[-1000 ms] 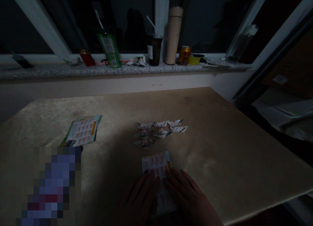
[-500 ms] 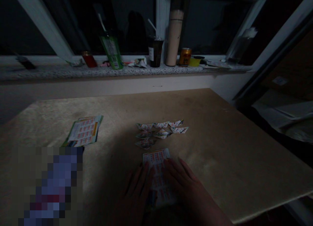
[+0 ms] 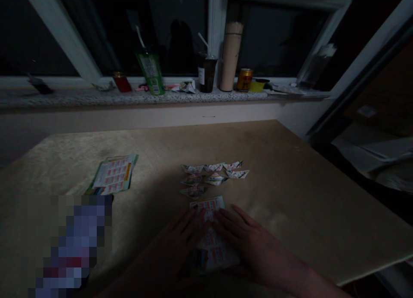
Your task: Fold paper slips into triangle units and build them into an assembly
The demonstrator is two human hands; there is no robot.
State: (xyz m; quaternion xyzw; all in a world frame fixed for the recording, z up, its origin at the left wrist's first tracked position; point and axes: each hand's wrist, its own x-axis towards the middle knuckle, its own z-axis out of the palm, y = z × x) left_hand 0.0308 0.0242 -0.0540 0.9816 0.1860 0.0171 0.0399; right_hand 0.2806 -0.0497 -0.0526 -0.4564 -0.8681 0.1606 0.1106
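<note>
A printed paper sheet (image 3: 211,242) lies on the tan table (image 3: 290,182) near its front edge. My left hand (image 3: 180,242) rests flat on the sheet's left side with the fingers stretched out. My right hand (image 3: 248,242) lies flat on its right side, fingers spread and pointing toward the sheet's far end. Just beyond the sheet sit several small folded paper boats (image 3: 213,176) in a loose cluster.
A stack of printed leaflets (image 3: 112,179) lies at the left of the table. The stone windowsill (image 3: 80,98) behind holds a green bottle (image 3: 150,72), a dark cup with a straw (image 3: 206,72), a tall beige flask (image 3: 230,57) and two cans. The room is dim.
Both hands have slid forward along the sheet, covering more of it. The view has shifted slightly, so everything sits a little lower in the picture.
</note>
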